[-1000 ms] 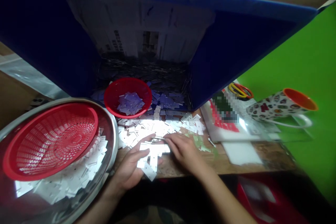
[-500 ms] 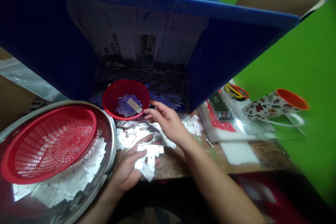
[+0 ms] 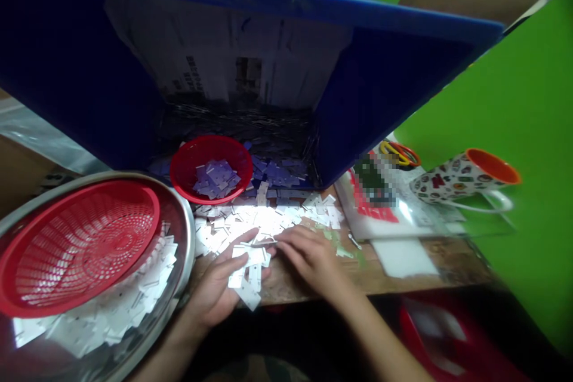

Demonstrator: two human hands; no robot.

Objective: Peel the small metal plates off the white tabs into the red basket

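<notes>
My left hand (image 3: 218, 286) lies palm up at the table's front edge, fingers curled round a small stack of white plastic pieces (image 3: 248, 267). My right hand (image 3: 308, 255) rests beside it, fingertips pinched at the top piece of that stack. Just beyond both hands a loose heap of white pieces (image 3: 264, 216) covers the wooden table (image 3: 308, 286). Behind the heap stands a small red bowl (image 3: 188, 162) holding several of the same pieces.
A blue crate (image 3: 394, 71) lies tipped on its side at the back, with thin metal pins and pieces inside. At left a steel basin (image 3: 190, 233) holds a red colander (image 3: 76, 245) and white pieces. A patterned mug (image 3: 452, 182) and red-and-yellow scissors (image 3: 400, 153) lie at right.
My right hand reached to the small red bowl and a piece landed there, then it came back to the stack in my left hand. The left hand barely moved.
</notes>
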